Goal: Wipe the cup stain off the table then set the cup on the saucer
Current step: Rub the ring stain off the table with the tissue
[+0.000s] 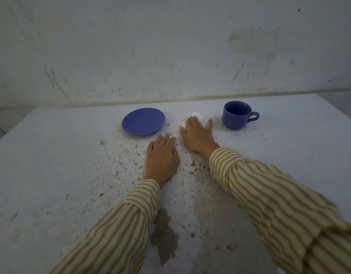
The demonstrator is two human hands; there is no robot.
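Observation:
A blue cup [237,115] stands upright at the back right of the table, handle pointing right. A blue saucer [143,121] lies to its left with nothing on it. Between them my right hand [197,135] lies flat, palm down, pressing a folded white tissue [196,116] onto the table. A thin curved stain line [183,121] shows at the tissue's left edge; whatever is under the hand is hidden. My left hand [161,158] rests flat on the table nearer to me, fingers together, holding nothing.
The white table [62,165] is speckled with dark spots in the middle. A brownish wet patch [164,238] lies near the front by my left sleeve. A scuffed white wall [170,46] stands right behind the table.

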